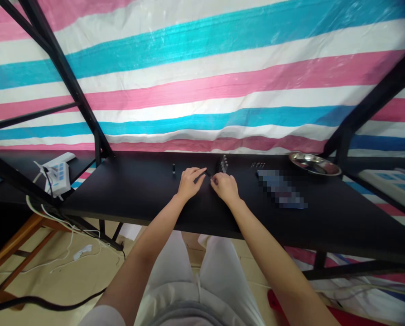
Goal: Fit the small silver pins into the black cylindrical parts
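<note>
- In the head view, a small dark piece (208, 173) was at the fingertips, above the middle of the black table (127, 192).
- The left hand (190, 182) reached in from the left with its index finger extended to the piece; whether it gripped could not be made out.
- The right hand (224, 186) had its fingers curled together at the piece's near right end; how firmly they held was too small to see.
- Just beyond the right hand stood a cluster of small grey pieces (224, 164). A careless knuckle could likely have knocked them over.
- A small black cylinder (173, 168) stood upright, left of the left hand; a sideways brush might have tipped it.
- Farther right lay tiny loose bits (257, 165), a pixelated flat item (282, 189) and a metal dish (314, 164). A sweeping forearm or sleeve could have scattered the bits.
</note>
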A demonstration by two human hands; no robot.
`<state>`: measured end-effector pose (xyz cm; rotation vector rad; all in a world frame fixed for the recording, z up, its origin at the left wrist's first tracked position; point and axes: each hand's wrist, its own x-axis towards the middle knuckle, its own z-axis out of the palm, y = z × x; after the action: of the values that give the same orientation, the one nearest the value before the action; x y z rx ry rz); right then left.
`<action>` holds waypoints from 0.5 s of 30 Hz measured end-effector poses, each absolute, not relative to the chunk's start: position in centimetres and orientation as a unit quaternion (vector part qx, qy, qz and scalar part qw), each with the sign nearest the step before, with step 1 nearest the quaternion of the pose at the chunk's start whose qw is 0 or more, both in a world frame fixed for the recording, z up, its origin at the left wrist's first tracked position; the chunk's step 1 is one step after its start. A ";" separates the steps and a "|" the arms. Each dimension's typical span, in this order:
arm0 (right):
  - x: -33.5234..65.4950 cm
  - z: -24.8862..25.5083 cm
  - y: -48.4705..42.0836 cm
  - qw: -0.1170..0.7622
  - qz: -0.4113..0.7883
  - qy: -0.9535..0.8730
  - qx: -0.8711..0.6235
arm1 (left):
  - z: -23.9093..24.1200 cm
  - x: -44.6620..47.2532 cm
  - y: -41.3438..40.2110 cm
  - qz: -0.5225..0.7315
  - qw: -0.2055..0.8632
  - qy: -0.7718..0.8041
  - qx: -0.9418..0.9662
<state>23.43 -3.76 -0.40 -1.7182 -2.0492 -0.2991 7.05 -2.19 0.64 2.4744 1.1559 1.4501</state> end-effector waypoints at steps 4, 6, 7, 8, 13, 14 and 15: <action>23.5 -0.3 -3.8 0.224 -0.107 -0.739 -0.626 | 0.6 7.1 -2.2 0.457 0.039 0.376 0.805; 23.5 -0.3 -3.7 0.225 -0.105 -0.737 -0.629 | 0.6 7.1 -2.1 0.457 0.049 0.374 0.805; 23.5 -0.3 -3.7 0.225 -0.105 -0.736 -0.630 | 0.6 7.1 -2.1 0.457 0.053 0.372 0.806; 23.6 -0.3 -3.7 0.225 -0.105 -0.736 -0.630 | 0.6 7.1 -2.1 0.458 0.055 0.371 0.806; 23.7 -0.4 -3.8 0.231 -0.104 -0.734 -0.630 | 0.4 7.1 -2.0 0.452 0.063 0.370 0.809; 23.7 -0.4 -3.8 0.231 -0.104 -0.735 -0.629 | 0.4 7.1 -1.9 0.449 0.065 0.370 0.811; 23.8 -0.4 -3.8 0.232 -0.103 -0.735 -0.629 | 0.3 7.1 -1.9 0.445 0.066 0.371 0.812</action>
<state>23.76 -3.75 -0.40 -1.7296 -2.0187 -0.2838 7.08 -1.88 0.34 2.4492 1.1189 1.3433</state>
